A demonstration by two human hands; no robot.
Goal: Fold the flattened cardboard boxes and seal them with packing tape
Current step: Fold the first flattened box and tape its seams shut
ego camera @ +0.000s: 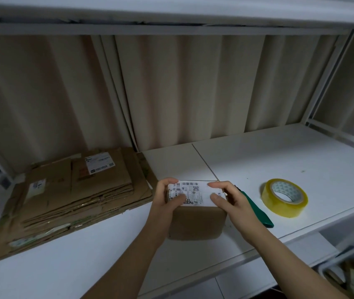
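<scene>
Head view: your left hand (167,198) and right hand (228,200) each clasp an end of the small folded box (195,221), fingers curled over its labelled top. It stands on the white shelf (279,156). Flattened boxes (68,195) stacked left; tape roll (285,198) right, green tool (258,209) just beside the box.

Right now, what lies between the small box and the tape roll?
In the head view, a green-handled tool lies on the white shelf between the small box and the tape roll, partly hidden behind the right hand.
</scene>
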